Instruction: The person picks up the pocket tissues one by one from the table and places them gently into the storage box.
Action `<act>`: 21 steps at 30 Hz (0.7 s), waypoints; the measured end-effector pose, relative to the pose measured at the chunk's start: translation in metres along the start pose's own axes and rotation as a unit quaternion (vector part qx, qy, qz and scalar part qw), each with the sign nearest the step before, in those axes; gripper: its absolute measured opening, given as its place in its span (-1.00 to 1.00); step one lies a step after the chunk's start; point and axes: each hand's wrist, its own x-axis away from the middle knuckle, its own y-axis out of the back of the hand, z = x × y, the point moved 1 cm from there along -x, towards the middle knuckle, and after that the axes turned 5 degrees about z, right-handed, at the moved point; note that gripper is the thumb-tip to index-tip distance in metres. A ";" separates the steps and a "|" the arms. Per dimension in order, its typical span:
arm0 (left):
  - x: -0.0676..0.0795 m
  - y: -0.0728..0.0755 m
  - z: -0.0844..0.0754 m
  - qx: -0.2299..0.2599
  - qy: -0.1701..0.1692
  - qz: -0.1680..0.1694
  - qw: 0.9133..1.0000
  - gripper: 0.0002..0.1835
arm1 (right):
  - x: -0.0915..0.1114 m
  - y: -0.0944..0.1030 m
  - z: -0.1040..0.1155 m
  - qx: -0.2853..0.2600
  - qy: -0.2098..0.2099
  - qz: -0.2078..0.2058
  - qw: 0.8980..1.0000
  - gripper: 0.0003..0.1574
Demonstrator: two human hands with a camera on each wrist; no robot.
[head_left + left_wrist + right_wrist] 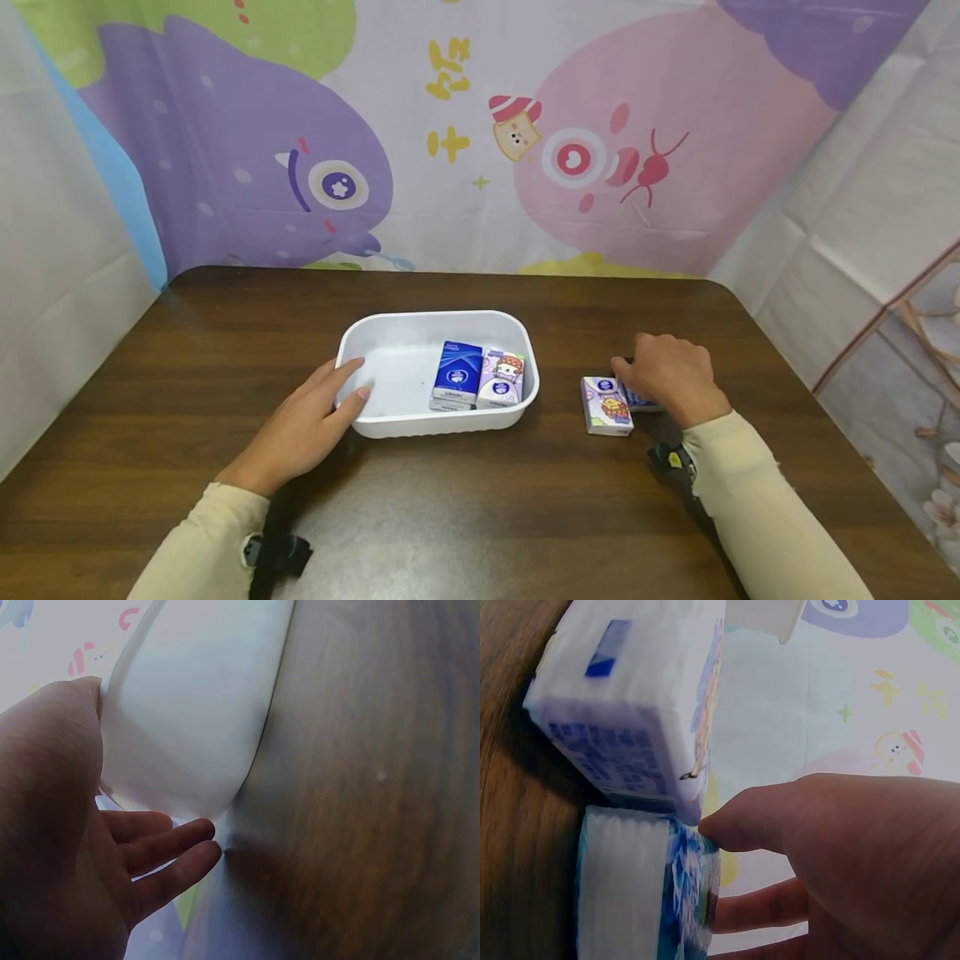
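My right hand [672, 373] lay curled over a blue tissue pack [643, 402] on the wooden table [480, 508], thumb and fingers closing round it, with a purple cartoon pack [606, 405] lying flat and touching it on the side toward my other hand. My left hand [311, 427] rested with straight, relaxed fingers against the near corner of the white tray [397, 429], thumb along its rim, gripping nothing. Inside the tray, at the end farther from that left hand, a blue pack [456, 376] and a purple pack [501, 379] stood upright, touching each other.
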 end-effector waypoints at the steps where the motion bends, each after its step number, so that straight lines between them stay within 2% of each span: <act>1: 0.000 0.000 0.000 0.000 0.001 0.000 1.000 -0.31 | 0.000 0.000 0.000 0.001 0.001 -0.003 1.000 -0.26; 10: 0.000 -0.001 0.000 -0.002 -0.005 -0.004 1.000 -0.30 | -0.001 0.000 -0.001 0.007 0.005 -0.019 1.000 -0.26; 21: -0.001 -0.001 0.000 0.003 0.000 0.000 1.000 -0.30 | 0.001 0.003 0.000 -0.009 0.021 -0.063 0.998 -0.30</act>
